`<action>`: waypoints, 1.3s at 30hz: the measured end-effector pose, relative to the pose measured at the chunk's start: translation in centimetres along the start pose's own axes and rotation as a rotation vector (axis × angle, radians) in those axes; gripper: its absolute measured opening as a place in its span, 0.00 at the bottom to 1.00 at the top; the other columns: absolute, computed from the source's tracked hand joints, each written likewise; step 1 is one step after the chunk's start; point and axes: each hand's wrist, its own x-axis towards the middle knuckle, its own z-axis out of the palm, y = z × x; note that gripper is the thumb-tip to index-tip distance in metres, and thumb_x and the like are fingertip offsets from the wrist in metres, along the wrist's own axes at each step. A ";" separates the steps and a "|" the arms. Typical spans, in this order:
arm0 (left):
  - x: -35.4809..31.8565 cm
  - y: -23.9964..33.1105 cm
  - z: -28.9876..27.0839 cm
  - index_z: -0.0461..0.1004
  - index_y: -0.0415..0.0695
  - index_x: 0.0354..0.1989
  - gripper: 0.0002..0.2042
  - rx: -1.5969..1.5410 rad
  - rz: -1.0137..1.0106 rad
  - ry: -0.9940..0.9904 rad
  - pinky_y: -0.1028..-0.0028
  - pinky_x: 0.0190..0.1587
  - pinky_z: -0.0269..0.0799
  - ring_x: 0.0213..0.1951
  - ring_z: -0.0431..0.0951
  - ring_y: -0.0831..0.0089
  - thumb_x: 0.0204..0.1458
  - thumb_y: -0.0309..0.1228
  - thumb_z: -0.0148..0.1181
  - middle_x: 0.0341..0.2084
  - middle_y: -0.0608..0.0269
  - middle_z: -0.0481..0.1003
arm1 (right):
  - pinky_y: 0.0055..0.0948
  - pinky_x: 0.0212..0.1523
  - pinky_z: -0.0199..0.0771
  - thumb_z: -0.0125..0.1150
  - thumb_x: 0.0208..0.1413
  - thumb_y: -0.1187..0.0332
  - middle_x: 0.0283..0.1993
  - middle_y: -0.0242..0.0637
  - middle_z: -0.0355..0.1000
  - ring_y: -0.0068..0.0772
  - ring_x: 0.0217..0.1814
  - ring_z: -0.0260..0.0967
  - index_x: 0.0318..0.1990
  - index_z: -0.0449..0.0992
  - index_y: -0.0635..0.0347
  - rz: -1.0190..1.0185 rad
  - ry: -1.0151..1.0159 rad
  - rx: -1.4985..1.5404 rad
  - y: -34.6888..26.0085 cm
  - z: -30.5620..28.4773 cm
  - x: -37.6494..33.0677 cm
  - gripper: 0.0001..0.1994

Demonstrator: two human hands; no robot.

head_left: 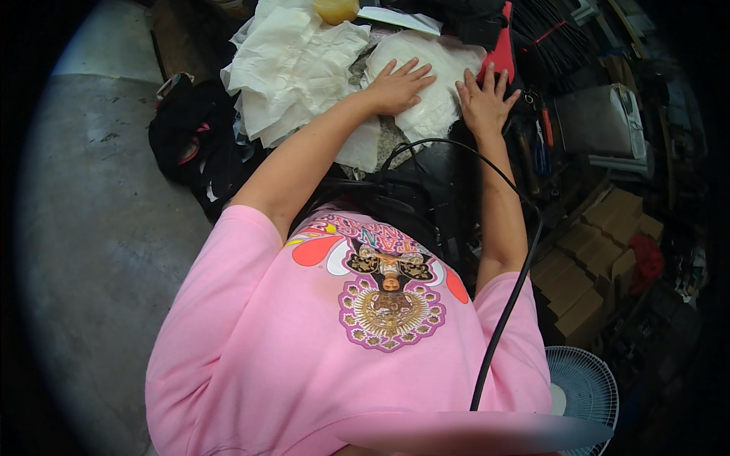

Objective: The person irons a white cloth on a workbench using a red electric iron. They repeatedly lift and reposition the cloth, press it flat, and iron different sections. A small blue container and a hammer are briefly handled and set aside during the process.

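Crinkled white sheets, paper or thin cloth, lie on the worktop ahead of me. My left hand [399, 85] rests flat, fingers spread, on the smaller white sheet [435, 102]. At that sheet's right edge is my right hand [487, 106], its fingers also spread and nothing gripped. A larger stack of crumpled white sheets [293, 64] lies to the left of my left hand. Just beyond the right fingertips sits a red flat object [502, 57] of a kind I cannot make out. A yellow rounded thing [334, 9] stands at the far edge, partly cut off.
A black cable [525, 266] arcs past my right arm. Hand tools [541, 148] hang or lie to the right, near a grey-white case [601, 121]. Cardboard boxes [593, 258] and a fan [585, 387] stand lower right. Dark cloth items [190, 137] are at left.
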 end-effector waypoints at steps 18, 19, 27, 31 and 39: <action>0.1 -0.3 0.9 0.51 0.58 0.71 0.30 0.051 0.022 0.075 0.47 0.71 0.38 0.73 0.41 0.60 0.60 0.40 0.50 0.73 0.67 0.46 | 0.70 0.69 0.30 0.56 0.57 0.50 0.72 0.37 0.54 0.51 0.77 0.39 0.56 0.75 0.28 -0.205 -0.019 0.388 -3.4 -2.5 -7.5 0.18; 0.1 -0.3 1.0 0.51 0.59 0.71 0.30 0.058 0.022 0.080 0.47 0.70 0.38 0.73 0.41 0.60 0.60 0.40 0.50 0.73 0.68 0.46 | 0.69 0.69 0.30 0.56 0.58 0.50 0.72 0.36 0.54 0.51 0.76 0.40 0.56 0.76 0.27 -0.208 -0.053 0.447 -3.0 -2.9 -8.1 0.18; 0.3 -0.2 1.3 0.50 0.60 0.72 0.30 0.078 -0.004 0.064 0.46 0.70 0.38 0.74 0.41 0.61 0.60 0.41 0.49 0.73 0.69 0.45 | 0.66 0.70 0.33 0.62 0.53 0.51 0.70 0.36 0.57 0.49 0.75 0.45 0.52 0.79 0.27 -0.153 0.044 0.641 -1.3 -3.6 -7.5 0.17; 0.3 -0.3 0.5 0.57 0.58 0.69 0.28 -0.057 0.006 0.105 0.48 0.70 0.42 0.72 0.45 0.59 0.60 0.42 0.50 0.71 0.66 0.52 | 0.65 0.70 0.36 0.61 0.52 0.49 0.71 0.37 0.56 0.51 0.74 0.46 0.55 0.76 0.24 -0.356 -0.022 0.420 -3.6 -3.2 -7.9 0.20; -1.7 1.1 -3.2 0.76 0.44 0.45 0.17 -0.062 -0.140 0.474 0.61 0.49 0.72 0.50 0.74 0.58 0.54 0.42 0.58 0.43 0.59 0.76 | 0.57 0.71 0.38 0.58 0.55 0.53 0.69 0.39 0.58 0.51 0.73 0.48 0.52 0.80 0.32 -0.196 0.041 0.604 -2.9 -3.5 -9.7 0.17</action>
